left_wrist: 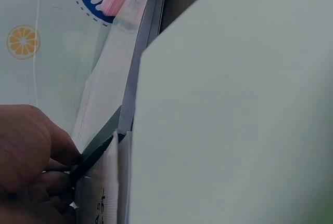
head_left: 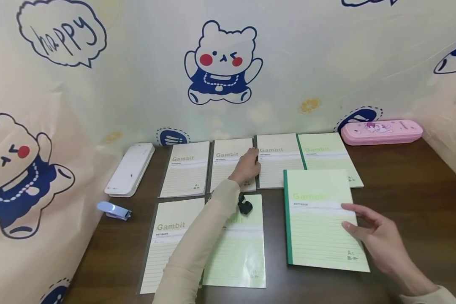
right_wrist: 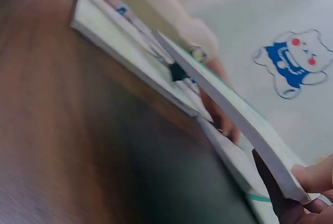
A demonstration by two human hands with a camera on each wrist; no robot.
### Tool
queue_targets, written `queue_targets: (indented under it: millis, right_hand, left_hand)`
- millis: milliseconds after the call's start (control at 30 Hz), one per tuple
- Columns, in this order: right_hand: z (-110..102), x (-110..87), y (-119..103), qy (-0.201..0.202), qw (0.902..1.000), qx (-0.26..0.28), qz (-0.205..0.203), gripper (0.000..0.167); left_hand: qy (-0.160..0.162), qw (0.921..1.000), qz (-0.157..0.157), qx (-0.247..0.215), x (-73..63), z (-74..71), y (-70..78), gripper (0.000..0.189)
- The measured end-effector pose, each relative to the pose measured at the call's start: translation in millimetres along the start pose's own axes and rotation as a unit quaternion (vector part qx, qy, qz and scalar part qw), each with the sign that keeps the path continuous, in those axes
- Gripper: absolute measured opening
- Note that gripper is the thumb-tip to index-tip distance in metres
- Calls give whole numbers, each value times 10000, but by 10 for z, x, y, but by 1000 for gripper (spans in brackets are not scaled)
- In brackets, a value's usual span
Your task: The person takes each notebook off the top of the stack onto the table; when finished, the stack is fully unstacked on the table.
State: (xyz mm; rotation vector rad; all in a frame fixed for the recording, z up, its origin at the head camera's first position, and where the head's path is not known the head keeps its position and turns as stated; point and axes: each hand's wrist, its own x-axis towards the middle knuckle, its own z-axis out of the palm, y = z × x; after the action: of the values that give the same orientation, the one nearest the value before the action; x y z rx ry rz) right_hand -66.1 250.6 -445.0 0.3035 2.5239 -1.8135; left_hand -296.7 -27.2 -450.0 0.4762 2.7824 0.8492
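Observation:
A green notebook [head_left: 323,236] with a dark green spine is gripped at its right edge by my right hand [head_left: 380,236]. In the right wrist view, thumb and fingers [right_wrist: 315,177] pinch the raised notebook [right_wrist: 234,109] from both sides. My left hand [head_left: 247,165] reaches into the back row, between a second white notebook [head_left: 228,164] and a third white notebook [head_left: 281,169]. The left wrist view has its fingers [left_wrist: 60,143] pinching a dark spine edge [left_wrist: 96,148]. Beside the third lies another green notebook [head_left: 323,145], partly covered by the held one.
A white notebook [head_left: 188,162] lies at the back left. In front are a white notebook [head_left: 175,236] and a green notebook [head_left: 239,257], partly under the left sleeve [head_left: 197,240]. A white case [head_left: 131,171], blue stapler [head_left: 114,210] and pink pencil case [head_left: 381,133] flank them.

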Motion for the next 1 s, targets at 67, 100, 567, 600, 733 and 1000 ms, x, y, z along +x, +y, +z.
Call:
queue_targets:
  millis: [67,100,567,600,733,1000]
  right_hand:
    - [133,-43,7,-36,9999,142,-52,47]
    - [198,-66,13,-78,9998,178,-7,47]
    - [522,-195,4,249,9254,-3154,-2088,36]
    - [512,-154,-17,207,9220,-3187,-2188,35]
    - [435,217,-186,145,9123,-3086,-2686,33]
    - [508,1336,-619,-788,9384,-3158,-1163,44]
  left_hand:
    - [24,10000,-20,-47,0,-15,7,54]
    - [32,10000,-31,-70,0,-19,13,54]
    - [5,9997,-127,-189,1,-2,6,55]
    - [4,9997,-121,-188,0,-4,-3,55]
    - [39,9997,-146,-215,-2,2,-34,55]
    - [2,9999,-96,-127,-13,6,-12,54]
